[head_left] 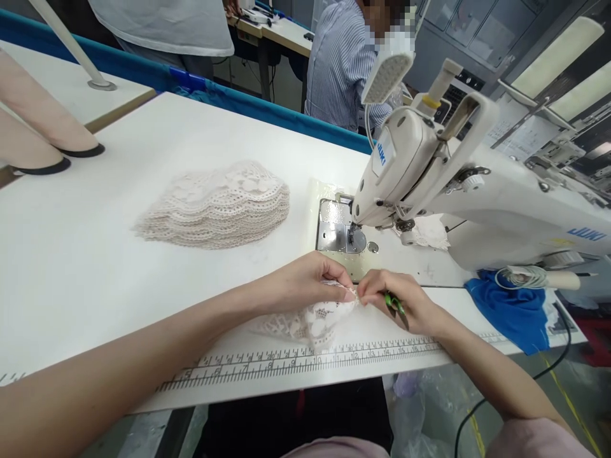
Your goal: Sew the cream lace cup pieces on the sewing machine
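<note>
My left hand (317, 280) is closed, pinching the corner of a white lace piece (324, 318) between thumb and fingers. The rest of the lace lies bunched on the table near the front edge. Close against it, my right hand (401, 298) is closed too, with its fingertips at the same lace corner. Small green thread snips (395, 305) are tucked in that right hand, blades pointing down toward me. Both hands are just in front of the needle plate (334, 226) of a white sewing machine (405, 165).
A stack of cream lace pieces (219, 207) lies left of the machine. Blue cloth (510, 308) and a cone with pale cord (525, 278) are at the right. A printed ruler (291, 366) runs along the front edge. Co-workers are beyond the table.
</note>
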The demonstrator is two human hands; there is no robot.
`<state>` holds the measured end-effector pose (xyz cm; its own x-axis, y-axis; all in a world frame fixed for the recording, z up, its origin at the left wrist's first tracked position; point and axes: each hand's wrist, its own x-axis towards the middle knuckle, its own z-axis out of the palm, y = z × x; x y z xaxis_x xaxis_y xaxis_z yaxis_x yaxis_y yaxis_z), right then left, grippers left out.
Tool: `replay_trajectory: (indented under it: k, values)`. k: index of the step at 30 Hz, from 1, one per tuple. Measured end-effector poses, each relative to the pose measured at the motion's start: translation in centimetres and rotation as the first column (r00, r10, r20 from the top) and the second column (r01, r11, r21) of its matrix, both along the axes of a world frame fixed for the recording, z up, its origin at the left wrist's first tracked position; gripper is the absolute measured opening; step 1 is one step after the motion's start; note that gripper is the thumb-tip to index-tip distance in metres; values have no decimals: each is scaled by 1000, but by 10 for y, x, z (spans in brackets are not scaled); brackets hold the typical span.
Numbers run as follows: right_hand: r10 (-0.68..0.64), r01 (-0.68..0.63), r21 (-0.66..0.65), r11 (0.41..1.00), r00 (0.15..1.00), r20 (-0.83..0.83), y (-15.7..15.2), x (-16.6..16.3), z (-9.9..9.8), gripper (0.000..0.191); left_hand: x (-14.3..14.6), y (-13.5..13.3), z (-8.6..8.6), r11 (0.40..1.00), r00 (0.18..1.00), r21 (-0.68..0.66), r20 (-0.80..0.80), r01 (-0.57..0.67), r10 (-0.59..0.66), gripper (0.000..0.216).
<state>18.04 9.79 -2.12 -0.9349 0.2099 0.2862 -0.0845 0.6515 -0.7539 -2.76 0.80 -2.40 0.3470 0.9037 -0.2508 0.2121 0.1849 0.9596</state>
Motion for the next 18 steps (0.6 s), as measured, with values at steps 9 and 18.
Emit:
replay_trajectory:
  k: [9, 18]
  values:
    - [-321, 314, 69, 947, 935, 150, 21, 11, 9, 27, -8, 0, 8, 995, 994, -25, 31, -101, 102, 26]
    - [-335, 341, 30, 939, 898, 283, 16, 2, 0, 27, -13, 1, 14, 997, 995, -12, 53, -79, 79, 26]
